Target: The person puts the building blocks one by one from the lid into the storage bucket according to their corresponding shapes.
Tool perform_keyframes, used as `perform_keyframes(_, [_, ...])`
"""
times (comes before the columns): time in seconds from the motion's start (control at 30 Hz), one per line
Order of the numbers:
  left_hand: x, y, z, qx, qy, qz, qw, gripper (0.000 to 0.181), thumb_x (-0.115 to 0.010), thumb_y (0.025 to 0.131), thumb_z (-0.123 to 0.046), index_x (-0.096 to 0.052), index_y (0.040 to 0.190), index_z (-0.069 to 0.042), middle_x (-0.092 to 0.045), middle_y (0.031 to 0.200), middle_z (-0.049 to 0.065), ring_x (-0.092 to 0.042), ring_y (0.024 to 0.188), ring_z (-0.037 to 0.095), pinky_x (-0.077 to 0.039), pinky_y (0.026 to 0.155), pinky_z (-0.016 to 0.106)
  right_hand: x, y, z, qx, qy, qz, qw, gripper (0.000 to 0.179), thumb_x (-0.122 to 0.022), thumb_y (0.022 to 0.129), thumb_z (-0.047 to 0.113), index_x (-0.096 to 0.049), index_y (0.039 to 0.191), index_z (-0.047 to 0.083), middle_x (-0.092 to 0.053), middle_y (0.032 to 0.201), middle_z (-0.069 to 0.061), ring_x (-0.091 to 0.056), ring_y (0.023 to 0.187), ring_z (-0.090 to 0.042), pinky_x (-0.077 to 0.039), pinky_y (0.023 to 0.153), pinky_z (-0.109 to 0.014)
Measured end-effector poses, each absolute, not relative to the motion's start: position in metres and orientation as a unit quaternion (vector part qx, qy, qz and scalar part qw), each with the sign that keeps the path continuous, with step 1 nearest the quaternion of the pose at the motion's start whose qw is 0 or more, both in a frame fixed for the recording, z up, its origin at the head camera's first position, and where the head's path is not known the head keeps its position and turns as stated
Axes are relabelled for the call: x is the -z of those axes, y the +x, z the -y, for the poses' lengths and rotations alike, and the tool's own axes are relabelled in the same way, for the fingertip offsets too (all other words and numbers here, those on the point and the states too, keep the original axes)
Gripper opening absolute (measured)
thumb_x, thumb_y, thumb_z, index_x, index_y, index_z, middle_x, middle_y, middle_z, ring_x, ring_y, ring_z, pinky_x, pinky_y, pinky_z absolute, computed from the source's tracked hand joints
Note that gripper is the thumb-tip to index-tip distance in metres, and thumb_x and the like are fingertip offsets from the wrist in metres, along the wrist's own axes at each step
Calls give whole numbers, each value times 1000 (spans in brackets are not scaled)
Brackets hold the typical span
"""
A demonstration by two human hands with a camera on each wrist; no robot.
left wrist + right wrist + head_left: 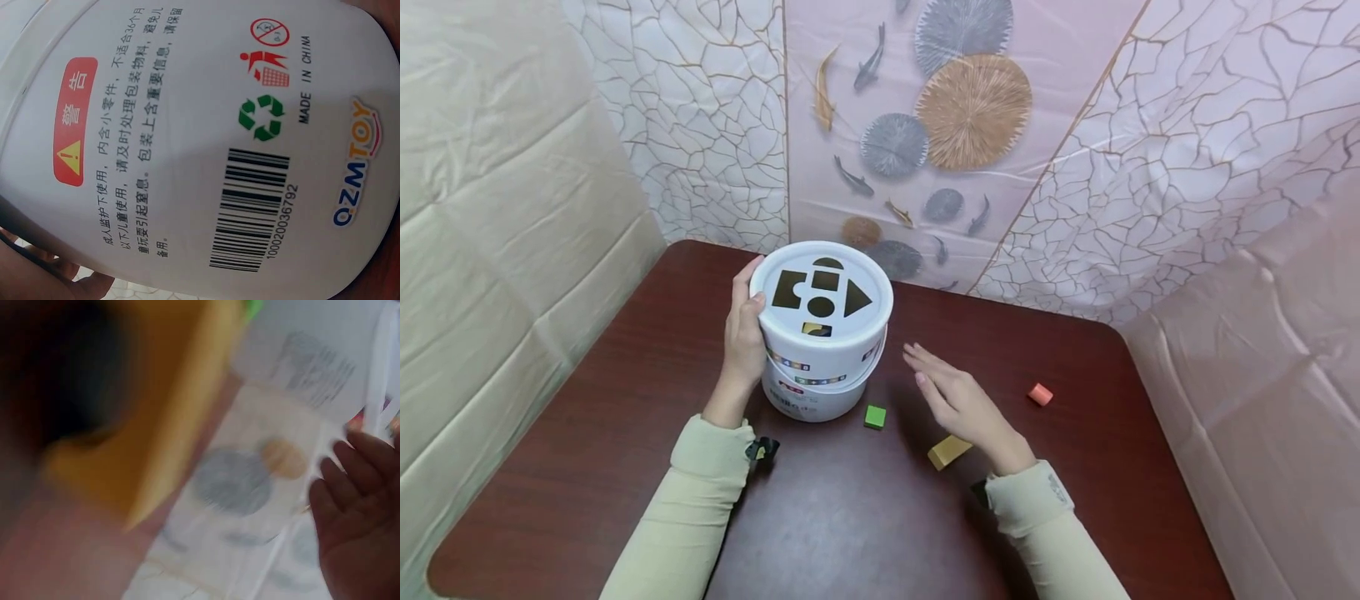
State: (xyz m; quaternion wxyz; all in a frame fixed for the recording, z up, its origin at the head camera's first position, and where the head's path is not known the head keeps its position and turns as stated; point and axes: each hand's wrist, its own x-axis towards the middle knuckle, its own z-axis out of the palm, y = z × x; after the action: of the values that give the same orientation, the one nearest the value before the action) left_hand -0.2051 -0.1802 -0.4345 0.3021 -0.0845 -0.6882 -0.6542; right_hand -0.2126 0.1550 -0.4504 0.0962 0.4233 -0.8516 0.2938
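Note:
A white bucket (pixel 820 379) with a handle stands on the table, its lid (pixel 786 321) cut with several shaped holes. My left hand (pixel 747 333) holds it by the left side near the lid, thumb at the rim; in the left wrist view, printed text and a barcode cover the bucket wall (pixel 206 112). Something yellow shows through the front hole. To the right of the bucket my right hand (pixel 958 400) hovers with extended fingers, holding nothing. Below it lies a yellow block (pixel 950 452), large and blurred in the right wrist view. A green block (pixel 875 417) lies beside the bucket's base.
An orange-red cylinder (pixel 1041 394) lies on the dark red-brown table (pixel 587 450), right of my right hand. Patterned cloth (pixel 715 108) hangs behind the table's back edge, and beige padded walls (pixel 490 208) flank both sides.

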Motion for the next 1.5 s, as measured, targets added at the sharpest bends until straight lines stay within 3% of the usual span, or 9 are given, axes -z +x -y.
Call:
perform_keyframes(0.23, [435, -206, 182, 654, -92, 685, 307, 61, -34, 95, -32, -39, 152, -12, -49, 148, 3, -47, 130, 19, -36, 106, 34, 465, -206, -195, -265, 433, 861, 24, 34, -69, 94, 16, -68, 126, 5, -65, 128, -11, -59, 121, -25, -47, 98, -46])
perform_keyframes(0.33, [434, -206, 182, 656, -93, 683, 308, 62, -34, 95, -30, -38, 152, -9, -49, 148, 3, -47, 129, 19, -36, 106, 34, 464, -200, -205, -263, 446, 855, -20, 32, -68, 90, 8, -69, 122, 4, -66, 123, -10, -60, 116, -23, -48, 95, -42])
perform_keyframes(0.53, [433, -205, 181, 661, -97, 679, 304, 60, -35, 95, -31, -39, 153, -15, -49, 147, 2, -48, 128, 17, -36, 105, 33, 461, -187, -216, -232, 426, 866, -124, 57, -58, 73, -10, -65, 127, 6, -60, 126, -6, -53, 116, -22, -44, 92, -38])
perform_keyframes(0.67, [433, -205, 181, 661, -97, 678, 306, 59, -35, 95, -30, -40, 153, -16, -50, 147, 3, -48, 128, 18, -37, 105, 34, 467, -183, -217, -184, 388, 891, -148, 58, -67, 75, -6, -63, 131, 9, -57, 124, -4, -49, 113, -21, -44, 90, -39])
perform_keyframes(0.8, [433, -205, 180, 661, -92, 681, 301, 58, -35, 95, -32, -41, 152, -20, -50, 147, 2, -49, 128, 18, -37, 105, 37, 475, -184, -214, -188, 390, 895, -105, 35, -76, 85, 9, -69, 119, 13, -60, 108, 5, -54, 98, -13, -48, 83, -33])
perform_keyframes(0.97, [433, -205, 180, 657, -86, 687, 300, 60, -35, 95, -33, -40, 153, -17, -49, 148, 3, -48, 129, 20, -36, 106, 41, 456, -190, -198, -275, 400, 873, -51, 7, -70, 92, 12, -71, 98, 15, -64, 84, 11, -58, 73, -4, -51, 65, -25])
perform_keyframes(1.07, [434, -205, 181, 656, -85, 686, 302, 62, -35, 95, -33, -39, 153, -12, -49, 148, 4, -48, 129, 20, -35, 107, 41, 426, -197, -179, -330, 429, 841, 4, 11, -68, 90, 4, -72, 95, 13, -68, 88, 6, -61, 77, -6, -52, 64, -25])
perform_keyframes(1.23, [434, -205, 183, 654, -86, 687, 304, 63, -35, 95, -34, -37, 153, -9, -49, 148, 4, -48, 129, 20, -36, 106, 41, 364, -212, -132, -364, 487, 785, 120, 30, -65, 86, -2, -76, 111, 10, -68, 112, 0, -61, 99, -14, -51, 77, -34])
perform_keyframes(1.5, [434, -204, 182, 650, -82, 693, 299, 60, -35, 96, -32, -39, 153, -16, -49, 149, 5, -47, 130, 20, -35, 107, 43, 313, -250, -34, -376, 534, 728, 208, 27, -69, 87, -4, -75, 112, 6, -72, 106, -3, -62, 94, -15, -49, 83, -31])
